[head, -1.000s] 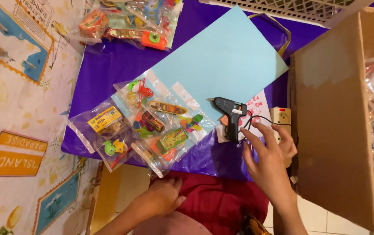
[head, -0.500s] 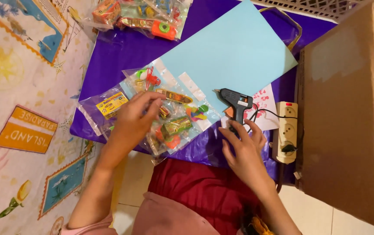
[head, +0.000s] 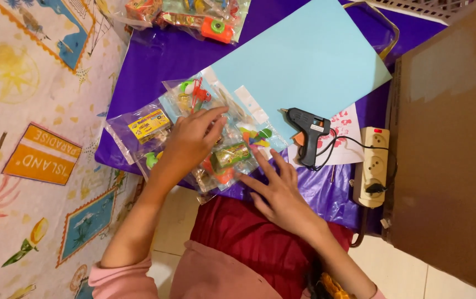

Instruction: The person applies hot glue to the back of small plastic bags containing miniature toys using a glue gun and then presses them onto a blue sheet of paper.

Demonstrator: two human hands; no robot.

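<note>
Toy packets (head: 205, 138), clear plastic bags of small coloured toys, are being shown spread on a purple plastic sheet (head: 155, 61) that is covering a low table, seen from above by the head camera. A light blue sheet of card (head: 310, 61) is lying across the middle of the purple sheet, its lower left corner overlapped by the packets. More toy packets (head: 188, 14) are lying at the top edge. A black glue gun (head: 307, 130) is resting just below the card on a white paper with red marks (head: 346, 135), its cable running to a cream power strip (head: 373, 166) beside a large cardboard box (head: 448, 144) on the right. A patterned mat with stamp and flower prints (head: 33, 127) is being seen on the left, and pale floor tiles (head: 180, 216) below the table.

The left hand (head: 188, 144) is being laid palm down on the packets, fingers loosely spread and slightly curled, pressing on them rather than closing round any. The right hand (head: 277, 191) is being held open and flat, fingers spread, its fingertips (head: 252, 150) touching the near edge of the packets, while the palm is lying over the purple sheet.
</note>
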